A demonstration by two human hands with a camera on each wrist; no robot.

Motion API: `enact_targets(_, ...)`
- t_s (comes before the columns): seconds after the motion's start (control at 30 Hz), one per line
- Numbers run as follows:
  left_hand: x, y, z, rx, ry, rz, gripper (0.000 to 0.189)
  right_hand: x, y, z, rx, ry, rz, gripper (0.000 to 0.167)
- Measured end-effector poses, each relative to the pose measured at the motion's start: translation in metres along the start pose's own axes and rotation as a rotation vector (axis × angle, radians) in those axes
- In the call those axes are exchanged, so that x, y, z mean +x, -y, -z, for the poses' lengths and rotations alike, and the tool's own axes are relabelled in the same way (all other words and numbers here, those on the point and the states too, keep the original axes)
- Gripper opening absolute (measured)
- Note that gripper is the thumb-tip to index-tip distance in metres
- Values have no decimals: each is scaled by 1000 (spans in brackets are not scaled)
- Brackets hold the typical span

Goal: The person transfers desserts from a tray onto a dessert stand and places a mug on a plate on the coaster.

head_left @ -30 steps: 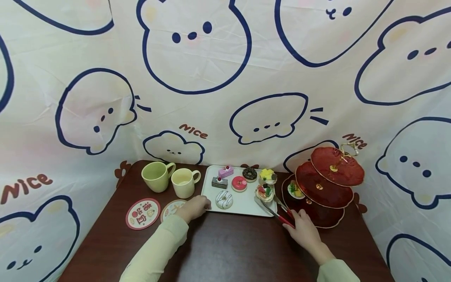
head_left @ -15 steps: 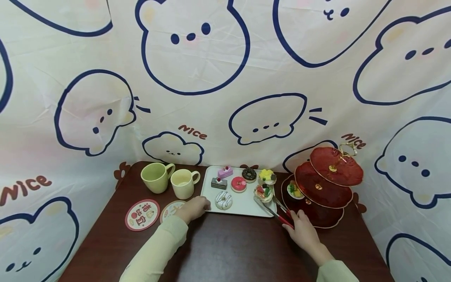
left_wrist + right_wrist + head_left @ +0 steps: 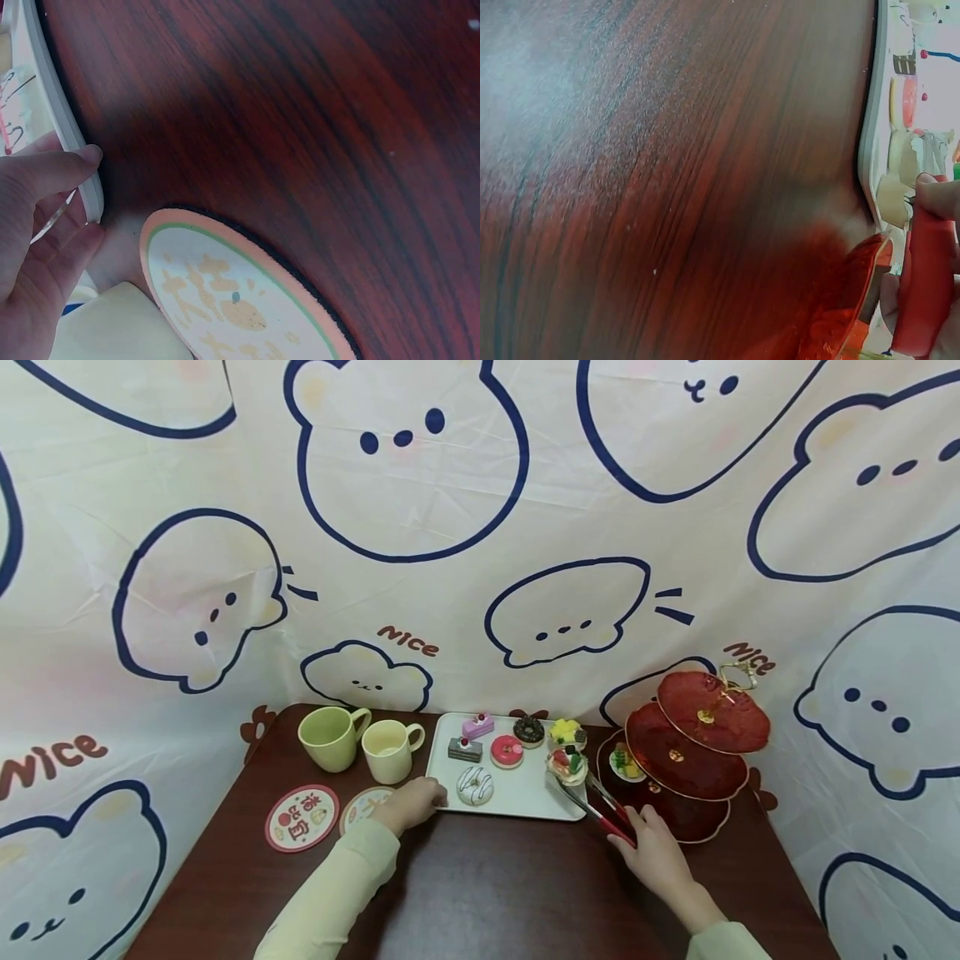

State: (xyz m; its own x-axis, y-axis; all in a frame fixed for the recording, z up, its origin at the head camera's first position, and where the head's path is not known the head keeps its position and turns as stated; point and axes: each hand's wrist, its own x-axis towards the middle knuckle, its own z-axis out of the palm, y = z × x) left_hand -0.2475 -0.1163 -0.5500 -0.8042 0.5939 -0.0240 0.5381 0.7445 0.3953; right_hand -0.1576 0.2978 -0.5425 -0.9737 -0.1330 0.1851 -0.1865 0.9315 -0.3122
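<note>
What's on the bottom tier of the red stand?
One small tart with yellow-green topping, at left. The middle tier hides the back right of the bottom tier; the right hand hides some front-left rim. Anything there can't be seen.

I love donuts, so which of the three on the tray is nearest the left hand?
The white donut with dark lines, near the front edge of the tray. The pink donut and the dark brown donut sit farther from the left hand.
</note>
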Motion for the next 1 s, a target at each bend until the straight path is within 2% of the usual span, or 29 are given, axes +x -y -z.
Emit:
enact_targets(0.13,0,0,0,0,1,6,20,-4,-3,4,5,-40,20,59)
enact_targets(0.4,-3,0,0,-16,-19,-14,21,-14,-10,9,-1,-60,-6,58)
enact_targets(0.7,0,1,-2,-19,-9,-25,20,-27,-19,25,-3,-111,-3,58)
enact_targets(1.0,-1,1,0,-14,-25,-24,21,-39,-31,33,10,-87,-46,60)
